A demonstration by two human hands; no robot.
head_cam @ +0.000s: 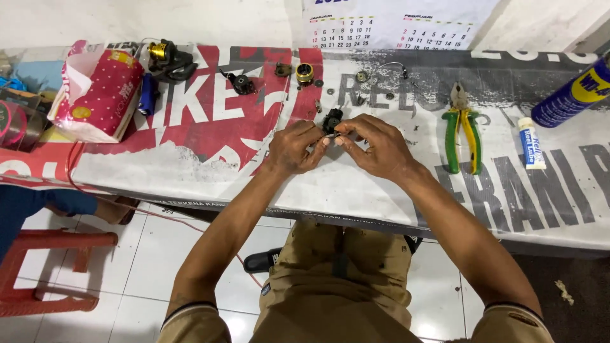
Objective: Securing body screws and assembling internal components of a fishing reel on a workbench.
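A small black part (pixel 332 119) is pinched between the fingertips of the left hand (pixel 293 146) and right hand (pixel 376 145), just above the table (pixel 356 184). It could be dropped among the loose pieces (pixel 305 73) nearby if the grip were loosened.

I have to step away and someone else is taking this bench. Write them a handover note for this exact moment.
Left hand and right hand meet over the table, both pinching one small black part between the fingertips.
Loose parts lie behind the hands: a brass ring, a black knob piece, small screws and washers.
Pliers and a small white tube sit at the right, unheld; blue spray can beyond.
Done: the parts lie separated. Left: I cannot tell from this view.
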